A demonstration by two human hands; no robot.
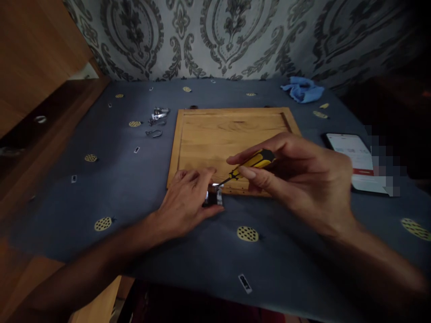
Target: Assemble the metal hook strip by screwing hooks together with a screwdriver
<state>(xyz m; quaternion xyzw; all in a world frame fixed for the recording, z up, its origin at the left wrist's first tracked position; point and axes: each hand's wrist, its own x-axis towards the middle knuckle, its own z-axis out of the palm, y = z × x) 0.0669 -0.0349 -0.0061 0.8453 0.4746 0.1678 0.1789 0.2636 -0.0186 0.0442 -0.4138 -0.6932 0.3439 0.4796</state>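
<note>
Between the fingers and thumb of my right hand (296, 179) is a screwdriver (256, 162) with a yellow and black handle. Its thin shaft slants down to the left, and the tip meets a small shiny metal part (219, 197) at the front edge of the wooden board (232, 134). My left hand (188, 197) grips that part, thumb below and fingers above, with a dark area showing between. The part looks like a metal fitting, partly covered by my left fingers; I cannot tell its exact kind.
Several small metal fittings (157, 117) lie left of the board, with a curved metal piece (155, 133) near them. A phone (353, 157) with its screen lit rests at the right. A crumpled blue cloth (303, 89) is at the back right. The patterned dark tablecloth (134, 188) covers the surface.
</note>
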